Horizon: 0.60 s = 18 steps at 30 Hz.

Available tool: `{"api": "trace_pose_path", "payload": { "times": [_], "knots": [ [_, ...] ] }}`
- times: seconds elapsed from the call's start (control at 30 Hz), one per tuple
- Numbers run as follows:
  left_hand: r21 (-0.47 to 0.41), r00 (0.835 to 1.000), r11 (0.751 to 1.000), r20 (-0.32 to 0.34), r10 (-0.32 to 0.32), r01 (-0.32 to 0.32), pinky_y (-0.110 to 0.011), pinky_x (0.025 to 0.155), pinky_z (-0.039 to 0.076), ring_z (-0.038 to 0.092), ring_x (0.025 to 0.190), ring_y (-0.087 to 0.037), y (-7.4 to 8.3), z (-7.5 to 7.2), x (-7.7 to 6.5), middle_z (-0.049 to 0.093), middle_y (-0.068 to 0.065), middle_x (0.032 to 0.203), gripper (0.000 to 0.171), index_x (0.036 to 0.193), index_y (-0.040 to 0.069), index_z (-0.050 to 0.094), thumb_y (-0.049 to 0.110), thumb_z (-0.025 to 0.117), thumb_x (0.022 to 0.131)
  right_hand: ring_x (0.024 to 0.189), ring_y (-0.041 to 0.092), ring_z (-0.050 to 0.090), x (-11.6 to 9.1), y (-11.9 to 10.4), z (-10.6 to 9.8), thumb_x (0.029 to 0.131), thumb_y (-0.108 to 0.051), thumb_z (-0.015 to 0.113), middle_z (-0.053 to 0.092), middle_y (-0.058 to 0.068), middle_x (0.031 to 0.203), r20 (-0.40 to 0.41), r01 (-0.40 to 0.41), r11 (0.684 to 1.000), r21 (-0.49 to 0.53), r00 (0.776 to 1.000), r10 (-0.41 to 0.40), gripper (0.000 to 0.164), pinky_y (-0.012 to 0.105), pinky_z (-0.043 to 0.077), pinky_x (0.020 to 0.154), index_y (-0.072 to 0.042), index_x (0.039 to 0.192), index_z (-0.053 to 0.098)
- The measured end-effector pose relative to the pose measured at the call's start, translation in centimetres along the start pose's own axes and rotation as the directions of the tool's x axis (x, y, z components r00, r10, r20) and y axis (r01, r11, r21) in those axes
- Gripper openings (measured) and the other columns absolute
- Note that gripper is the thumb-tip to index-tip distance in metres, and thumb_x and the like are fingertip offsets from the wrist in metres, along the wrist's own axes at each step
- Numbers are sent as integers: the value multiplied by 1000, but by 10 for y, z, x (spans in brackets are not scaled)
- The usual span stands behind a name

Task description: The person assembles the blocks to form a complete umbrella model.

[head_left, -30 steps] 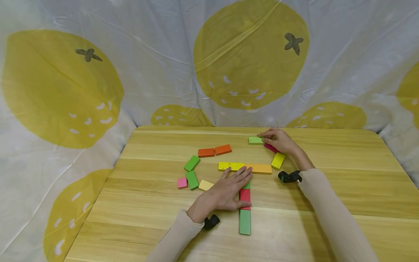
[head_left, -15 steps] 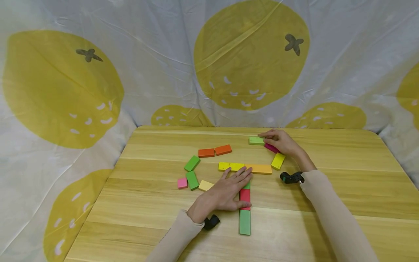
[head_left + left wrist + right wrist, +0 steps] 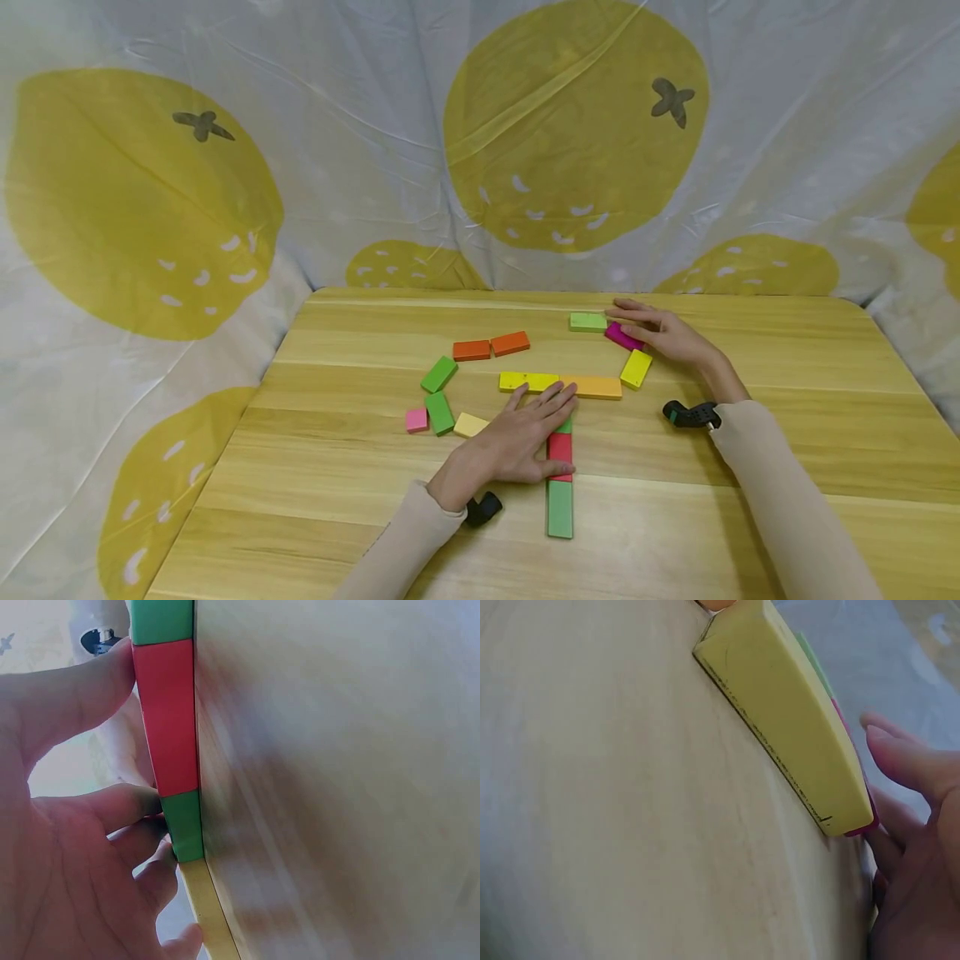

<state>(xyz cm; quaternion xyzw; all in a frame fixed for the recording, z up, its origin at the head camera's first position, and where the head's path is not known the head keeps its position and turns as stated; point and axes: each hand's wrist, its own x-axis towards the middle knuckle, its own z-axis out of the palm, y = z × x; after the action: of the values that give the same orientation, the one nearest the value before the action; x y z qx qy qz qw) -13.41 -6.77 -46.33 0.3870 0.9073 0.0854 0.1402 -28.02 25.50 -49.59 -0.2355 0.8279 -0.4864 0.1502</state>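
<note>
My left hand [image 3: 513, 446] lies with spread fingers over a column of flat blocks, its thumb on the red block [image 3: 559, 446] above a green block [image 3: 559, 510]. Its fingertips reach the joint of a yellow block [image 3: 525, 382] and an orange block [image 3: 596, 387]. In the left wrist view the thumb touches the red block's edge. My right hand [image 3: 671, 335], fingers extended and loose, is beside a magenta block [image 3: 624, 336], with fingertips near the end of a light green block [image 3: 587, 322]. A tilted yellow block [image 3: 636, 369] stands close below, large in the right wrist view.
Two orange-red blocks [image 3: 472, 350], two green blocks [image 3: 439, 374], a pink block [image 3: 416, 420] and a pale yellow block [image 3: 470, 425] form a curve at left on the wooden table [image 3: 300, 500]. A lemon-print cloth [image 3: 360, 150] hangs behind the table's far edge.
My right hand has drawn back to the right from the light green block, its fingers loosening and showing more of the magenta block. The left hand has stayed in place.
</note>
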Motion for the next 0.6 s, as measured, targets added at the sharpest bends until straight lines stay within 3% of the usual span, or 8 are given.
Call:
{"api": "trace_pose_path", "payload": {
  "times": [0.1, 0.17, 0.23, 0.6],
  "knots": [
    [3, 1000, 1000, 2, -1, 1, -55, 132, 10, 5, 164, -15, 0, 0, 0, 6, 3, 176, 91, 168, 15, 16, 60, 56, 100, 161, 43, 6, 0, 1, 0, 111, -20, 49, 18, 16, 173, 13, 3, 1000, -10, 1000, -2, 43, 35, 30, 124, -8, 152, 53],
    [4, 1000, 1000, 2, 0, 0, -55, 132, 10, 4, 164, -16, 0, 0, 0, 6, 3, 176, 91, 168, 15, 15, 60, 56, 100, 161, 44, 5, 1, 1, 1, 111, -18, 49, 17, 17, 173, 19, 10, 1000, -15, 1000, -9, 42, 55, 24, 125, -6, 150, 54],
    [3, 1000, 1000, 3, -1, 1, -55, 132, 10, 4, 164, -16, 0, 0, 0, 6, 3, 176, 91, 168, 15, 15, 60, 56, 100, 161, 45, 4, 2, 0, 1, 110, -15, 48, 16, 19, 173, 25, 17, 1000, -18, 1000, -17, 41, 67, 18, 123, -4, 149, 55],
    [26, 1000, 1000, -9, -4, 4, -55, 132, 12, 6, 164, -15, 0, 1, 1, 6, 4, 176, 92, 168, 17, 14, 62, 56, 99, 161, 44, 1, 0, -1, 4, 110, -12, 47, 16, 19, 173, 13, 15, 1000, -10, 1000, -15, 40, 69, 13, 124, -1, 148, 55]
  ]
}}
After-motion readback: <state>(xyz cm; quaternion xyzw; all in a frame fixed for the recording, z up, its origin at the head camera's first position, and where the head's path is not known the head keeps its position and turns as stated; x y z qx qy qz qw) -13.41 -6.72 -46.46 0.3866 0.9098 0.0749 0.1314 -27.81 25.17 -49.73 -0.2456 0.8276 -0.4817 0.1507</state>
